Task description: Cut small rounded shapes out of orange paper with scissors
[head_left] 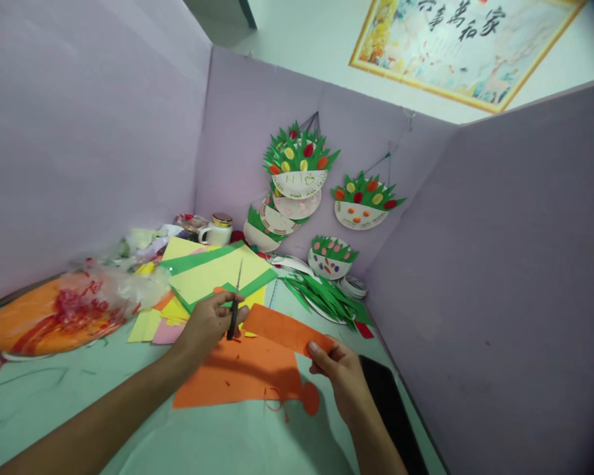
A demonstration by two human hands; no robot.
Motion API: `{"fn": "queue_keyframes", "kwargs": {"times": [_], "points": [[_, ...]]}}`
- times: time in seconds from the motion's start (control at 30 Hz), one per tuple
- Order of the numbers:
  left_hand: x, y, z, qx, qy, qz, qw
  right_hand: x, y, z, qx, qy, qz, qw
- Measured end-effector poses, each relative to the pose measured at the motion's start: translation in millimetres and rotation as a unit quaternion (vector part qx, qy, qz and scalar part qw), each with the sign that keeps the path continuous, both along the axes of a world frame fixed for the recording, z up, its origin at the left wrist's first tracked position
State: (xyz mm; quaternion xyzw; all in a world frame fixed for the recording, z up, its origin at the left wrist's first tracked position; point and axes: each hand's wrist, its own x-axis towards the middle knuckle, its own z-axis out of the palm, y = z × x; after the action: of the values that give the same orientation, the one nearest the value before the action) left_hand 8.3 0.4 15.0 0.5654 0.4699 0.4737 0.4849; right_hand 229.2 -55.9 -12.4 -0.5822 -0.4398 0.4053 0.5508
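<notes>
**Orange strip (277, 330) in right hand (340, 375), scissors (233, 318) in left hand (204, 326)**

Dark slab (387, 406), 5 o'clock: partly covered, lower end cut off; identity unclear. Framed picture (468, 56), 2 o'clock: top cropped. Pale green tabletop (218, 442), lilac partitions (499, 264). Orange strip, 6 o'clock: long, plain, pinched between right thumb and fingers. Left fingers curl around scissors, partly hiding the handles.

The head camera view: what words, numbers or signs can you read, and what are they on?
"家和萬事", right to left, on the gold-framed rectangular wall picture; its leftmost character is cut off.
"HI" and a heart, on the white half-round paper plate topping the left cluster.
Red marks on the crumpled clear plastic bag: too blurred to tell if they're writing.
</notes>
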Motion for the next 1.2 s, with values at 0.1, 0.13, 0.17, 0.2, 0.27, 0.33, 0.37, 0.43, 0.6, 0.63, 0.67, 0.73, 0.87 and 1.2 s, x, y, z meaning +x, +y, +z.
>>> {"fn": "queue_keyframes", "kwargs": {"times": [0.1, 0.13, 0.17, 0.2, 0.27, 0.33, 0.37, 0.43, 0.6, 0.63, 0.67, 0.73, 0.87, 1.2], "points": [[2, -3, 0.1, -0.021, -0.026, -0.036, 0.999, -3, -2, -4.1, -0.009, 0.02, -0.001, 1.0], [2, -3, 0.2, -0.027, -0.032, -0.044, 0.998, -4, -2, -5.8, -0.013, 0.025, 0.0, 1.0], [2, -3, 0.3, -0.032, -0.035, -0.049, 0.998, -4, -2, -7.2, -0.017, 0.028, 0.002, 0.999], [2, -3, 0.2, -0.034, -0.036, -0.05, 0.997, -4, -2, -8.1, -0.022, 0.027, 0.011, 0.999], [2, -2, -0.5, -0.04, -0.034, -0.053, 0.997, -3, -3, -7.4, -0.03, 0.022, 0.044, 0.998], [2, 0, -2.0, -0.045, -0.032, -0.066, 0.996, 0, -5, -3.5, -0.03, 0.012, 0.064, 0.997], [2, 1, -3.1, -0.049, -0.03, -0.077, 0.995, 1, -6, -0.9, -0.025, 0.007, 0.065, 0.998], [3, 1, -5.6, -0.06, -0.025, -0.105, 0.992, 4, -8, 4.2, -0.016, -0.003, 0.057, 0.998], [13, -8, -13.3, -0.082, -0.019, -0.156, 0.984, -3, -13, 4.9, -0.065, -0.02, 0.141, 0.988], [16, -10, -14.8, -0.083, -0.02, -0.163, 0.983, -7, -13, 3.3, -0.081, -0.016, 0.176, 0.981], [18, -12, -16.3, -0.083, -0.021, -0.173, 0.981, -11, -14, 1.5, -0.092, -0.011, 0.208, 0.974], [20, -14, -19.0, -0.081, -0.022, -0.188, 0.979, -16, -14, -1.6, -0.1, -0.013, 0.226, 0.969], [17, -15, -20.4, -0.056, -0.001, -0.195, 0.979, -16, -11, -3.5, -0.117, -0.026, 0.157, 0.98], [10, -20, -8.2, 0.09, 0.272, -0.221, 0.932, 13, -3, -2.2, -0.019, 0.041, -0.077, 0.996]]}}
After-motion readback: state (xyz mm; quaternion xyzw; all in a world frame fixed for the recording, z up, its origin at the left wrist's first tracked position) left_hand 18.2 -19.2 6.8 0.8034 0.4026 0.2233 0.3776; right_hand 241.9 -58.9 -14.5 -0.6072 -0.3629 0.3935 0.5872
